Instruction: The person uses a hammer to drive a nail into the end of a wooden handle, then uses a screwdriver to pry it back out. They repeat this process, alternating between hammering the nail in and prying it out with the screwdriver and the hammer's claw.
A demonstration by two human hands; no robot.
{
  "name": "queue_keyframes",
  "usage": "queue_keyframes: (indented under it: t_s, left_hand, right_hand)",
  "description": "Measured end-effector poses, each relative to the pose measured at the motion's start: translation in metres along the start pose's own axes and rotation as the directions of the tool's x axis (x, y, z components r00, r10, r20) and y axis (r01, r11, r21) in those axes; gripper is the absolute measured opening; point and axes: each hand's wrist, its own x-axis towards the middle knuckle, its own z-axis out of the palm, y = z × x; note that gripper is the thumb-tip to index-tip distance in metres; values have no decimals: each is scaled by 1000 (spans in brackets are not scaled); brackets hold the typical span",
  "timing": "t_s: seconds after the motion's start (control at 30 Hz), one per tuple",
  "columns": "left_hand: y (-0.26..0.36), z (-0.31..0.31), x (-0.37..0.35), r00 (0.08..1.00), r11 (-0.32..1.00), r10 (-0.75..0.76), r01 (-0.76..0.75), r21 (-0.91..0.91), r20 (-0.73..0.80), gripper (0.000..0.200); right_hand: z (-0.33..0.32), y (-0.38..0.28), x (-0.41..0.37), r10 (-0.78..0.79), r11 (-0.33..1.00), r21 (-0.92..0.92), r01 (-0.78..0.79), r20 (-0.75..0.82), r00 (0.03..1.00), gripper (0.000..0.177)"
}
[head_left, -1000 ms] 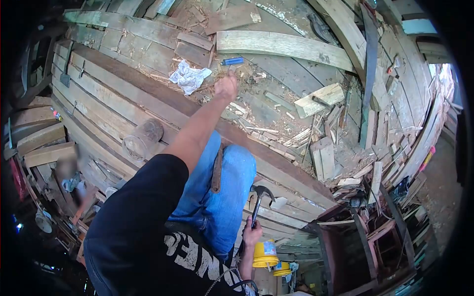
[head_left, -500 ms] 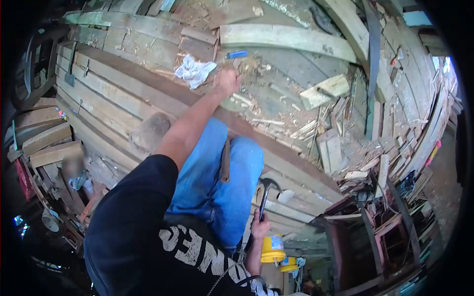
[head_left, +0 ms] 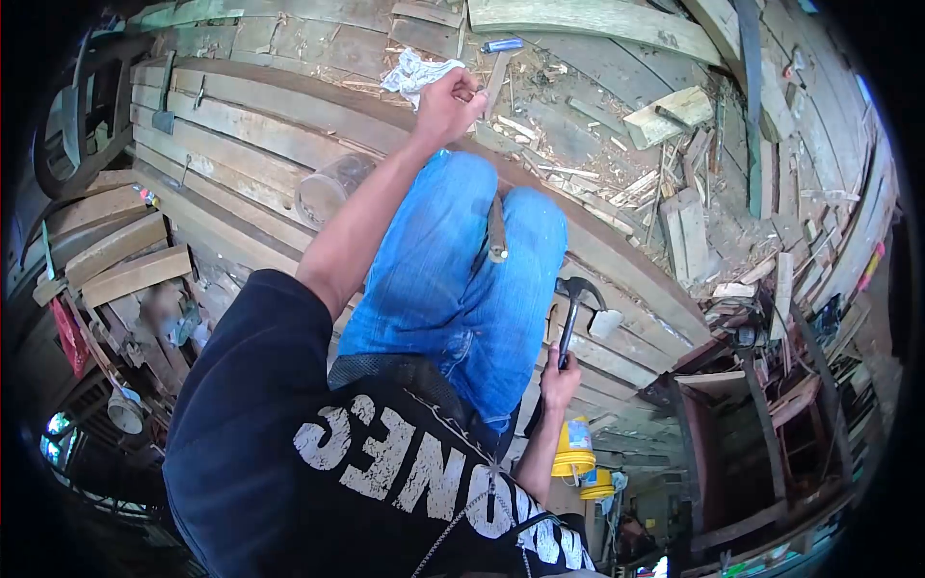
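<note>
The right hand (head_left: 560,380) grasps the hammer (head_left: 570,323) by its handle, fingers wrapped round it, beside the right knee (head_left: 538,222). The left hand (head_left: 449,108) has its fingers curled in near the rag (head_left: 412,73) (whether they pinch anything, I cannot tell). A stick (head_left: 497,231) rests between the knees; a jar (head_left: 323,197) stands by the left forearm.

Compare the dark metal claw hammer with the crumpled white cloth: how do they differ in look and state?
The dark metal claw hammer has a long, straight handle, whereas the crumpled white cloth is loosely bunched. The hammer is mostly dark; the cloth is pale. The hammer is gripped in the right hand, while the cloth lies on shaving-strewn wooden boards. Shared: neither is brightly coloured.
</note>
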Motion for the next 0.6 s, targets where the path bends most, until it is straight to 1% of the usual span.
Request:
queue_keyframes:
  t_s: [0.03,0.1,0.2,0.23,0.3,0.33,0.4,0.43,0.47,0.5,0.53,0.6]
  left_hand:
    - [7,-3,-6,1000,1000,15,-15,-2,-1,20]
    - [23,-8,-18,998,967,12,-29,-253,-66,21]
    - [50,-23,-35,994,946,66,-89,-311,-85,26]
    - [61,-31,-43,993,944,75,-100,-315,-90,26]
    - [83,-48,-62,979,972,201,-204,-115,-39,32]
    - [96,-54,-74,979,972,202,-205,-118,-37,32]
    - [119,-66,-94,976,971,217,-217,-103,-18,21]
    - [126,-68,-104,974,969,226,-226,-104,-15,21]
    - [134,-66,-117,980,919,198,-188,-347,-8,18]
    - [140,-66,-126,985,811,174,-140,-568,6,15]
    - [143,-68,-134,984,811,179,-141,-568,11,15]
    - [144,-70,-148,966,834,241,-157,-529,94,12]
  right_hand:
    - [3,3,-2,-11,1000,-6,11,-12,1000,42]
    - [5,10,-6,-31,1000,-2,30,-37,999,42]
    - [5,19,-13,-40,999,15,40,-30,999,42]
    - [5,20,-15,-49,999,16,50,-31,998,42]
    - [6,24,-20,-59,998,16,60,-36,998,42]
    - [7,28,-22,-65,998,12,65,-38,997,43]
    - [7,31,-24,-72,997,17,73,-47,996,43]
    - [7,33,-26,-84,996,4,85,-55,995,44]
    - [6,32,-30,-93,996,-12,92,-61,994,44]
    - [4,31,-33,-99,995,-13,98,-69,993,45]
    - [4,32,-35,-97,995,-8,96,-72,993,45]
    - [3,33,-36,-99,995,-14,99,-70,993,45]
